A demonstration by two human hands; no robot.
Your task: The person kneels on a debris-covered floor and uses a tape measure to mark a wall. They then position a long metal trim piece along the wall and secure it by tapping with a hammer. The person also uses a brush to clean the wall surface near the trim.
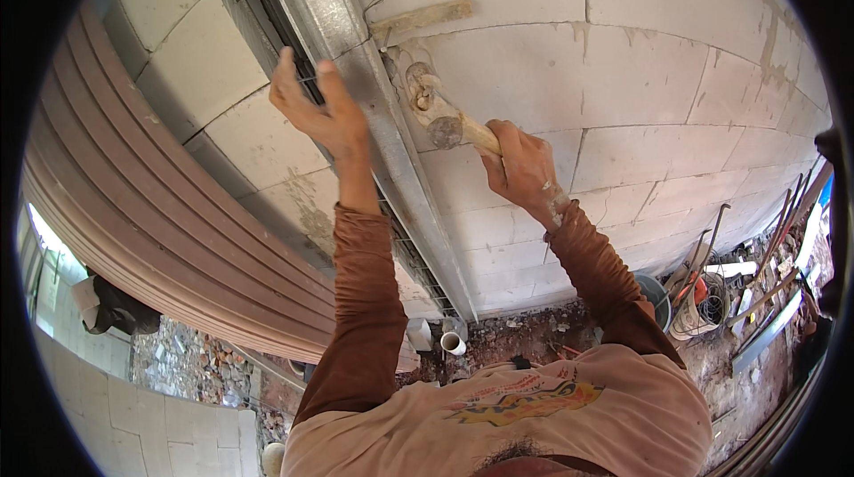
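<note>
My right hand is closed round the wooden handle of a hammer, whose short, heavy head is raised beside the metal channel. My left hand is open, thumb and fingers apart, with nothing in it; it is slightly blurred in front of the channel's left edge. The long grey metal channel runs up along the pale block wall. Thin steel rods show in the dark gap on its left side. Beyond the hammer head, a short wooden strip lies against the wall by the channel, with a thin wire just above it.
A stack of ribbed brownish panels curves along the left. Below stands a white pipe end on muddy ground. A grey bucket, a whitish bucket with tools and wire, and loose bars lie at the lower right. Rubble covers the lower left.
</note>
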